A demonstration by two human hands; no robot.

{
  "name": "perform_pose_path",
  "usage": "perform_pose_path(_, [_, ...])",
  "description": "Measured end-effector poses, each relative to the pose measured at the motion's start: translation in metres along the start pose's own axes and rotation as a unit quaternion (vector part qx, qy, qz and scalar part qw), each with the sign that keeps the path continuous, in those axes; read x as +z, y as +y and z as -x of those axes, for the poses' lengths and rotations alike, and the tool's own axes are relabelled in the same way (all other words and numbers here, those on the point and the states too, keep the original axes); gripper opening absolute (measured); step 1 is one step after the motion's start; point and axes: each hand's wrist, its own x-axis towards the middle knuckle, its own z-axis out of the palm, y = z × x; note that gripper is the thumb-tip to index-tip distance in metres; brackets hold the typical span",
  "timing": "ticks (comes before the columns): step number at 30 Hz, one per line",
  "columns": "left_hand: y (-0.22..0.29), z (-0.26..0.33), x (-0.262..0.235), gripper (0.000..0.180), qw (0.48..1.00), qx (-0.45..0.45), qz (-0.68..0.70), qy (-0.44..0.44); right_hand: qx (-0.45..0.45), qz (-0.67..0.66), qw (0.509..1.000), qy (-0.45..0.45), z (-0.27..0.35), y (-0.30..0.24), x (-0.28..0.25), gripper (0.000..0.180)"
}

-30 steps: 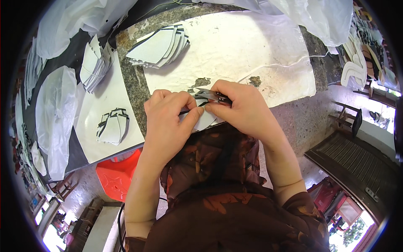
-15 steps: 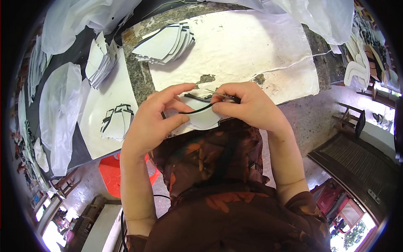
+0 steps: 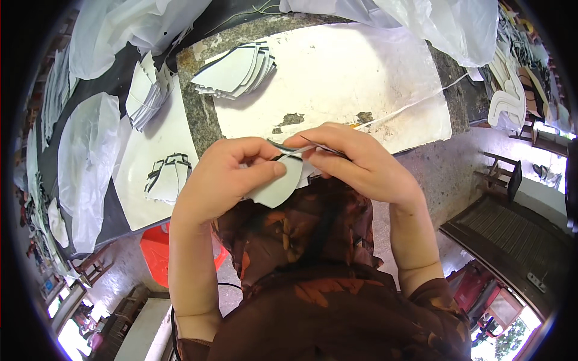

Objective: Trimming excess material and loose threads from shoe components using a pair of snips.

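Between thumb and fingers, my left hand [image 3: 232, 174] pinches a pale, rounded flat piece [image 3: 278, 186] with black edging along its far side. The piece is tilted over my lap at the near edge of the table. My right hand [image 3: 355, 159] is closed at the right end of the same edge, its thumb and fingers pressed together there. A thin, dark, pointed tool [image 3: 322, 146] lies along its fingers; its kind is not clear. Beyond my left hand rests a stack of pale pieces with black edges [image 3: 235, 72].
A white sheet [image 3: 361, 72] covers the stone-topped table. To the left are a tied bundle of pale pieces [image 3: 144, 96], several black-edged pieces [image 3: 167, 180] and a plastic bag [image 3: 87, 168]. A red stool [image 3: 153, 256] stands below. Larger plastic bags [image 3: 439, 30] lie at the far side.
The pale piece has been tilted up and drawn toward me, its rounded part now lower. My right hand has turned over it, and the black strip that stretched between my hands is now mostly hidden.
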Motion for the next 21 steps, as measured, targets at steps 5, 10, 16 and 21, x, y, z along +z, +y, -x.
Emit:
perform_pose_path(5, [-0.009, 0.007, -0.003, 0.023, 0.997, -0.016, 0.069, 0.001, -0.104, 0.310, 0.945, -0.019, 0.012, 0.004, -0.016, 0.038])
perform_pose_path(10, [-0.014, 0.011, 0.011, 0.023, 0.987, 0.027, 0.159, -0.012, -0.075, 0.362, 0.929, 0.003, 0.006, 0.003, -0.006, 0.041])
perform_pose_path(16, [-0.017, 0.011, 0.023, 0.023, 0.981, 0.042, 0.187, 0.007, -0.077, 0.334, 0.939, -0.025, 0.003, 0.008, -0.005, 0.040])
perform_pose_path(21, [-0.020, 0.009, 0.028, 0.025, 0.978, 0.048, 0.201, 0.019, -0.111, 0.272, 0.955, -0.033, -0.001, 0.004, -0.009, 0.031])
